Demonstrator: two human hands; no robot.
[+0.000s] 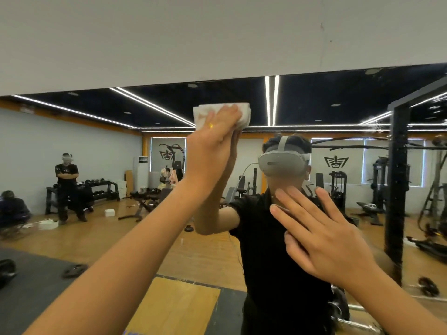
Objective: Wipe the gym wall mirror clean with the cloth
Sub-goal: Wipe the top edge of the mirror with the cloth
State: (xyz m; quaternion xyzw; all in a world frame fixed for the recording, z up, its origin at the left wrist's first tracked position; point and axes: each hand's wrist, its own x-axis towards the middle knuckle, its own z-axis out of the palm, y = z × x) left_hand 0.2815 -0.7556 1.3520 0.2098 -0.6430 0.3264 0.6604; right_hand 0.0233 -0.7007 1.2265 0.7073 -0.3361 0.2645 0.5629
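The wall mirror (96, 153) fills the view below a white wall band and reflects the gym. High up near its top edge, my left hand (212, 146) presses a folded white cloth (244, 114) flat against the glass, fingers straight over the cloth. My right hand (324, 235) lies flat on the mirror lower to the right, fingers spread and holding nothing. Water specks show on the glass at the far right.
The white wall (217, 32) runs above the mirror's top edge. The reflection shows me in a headset and black shirt, a black rack post (396, 189), weight machines, benches, a dumbbell rack and two other people at the left.
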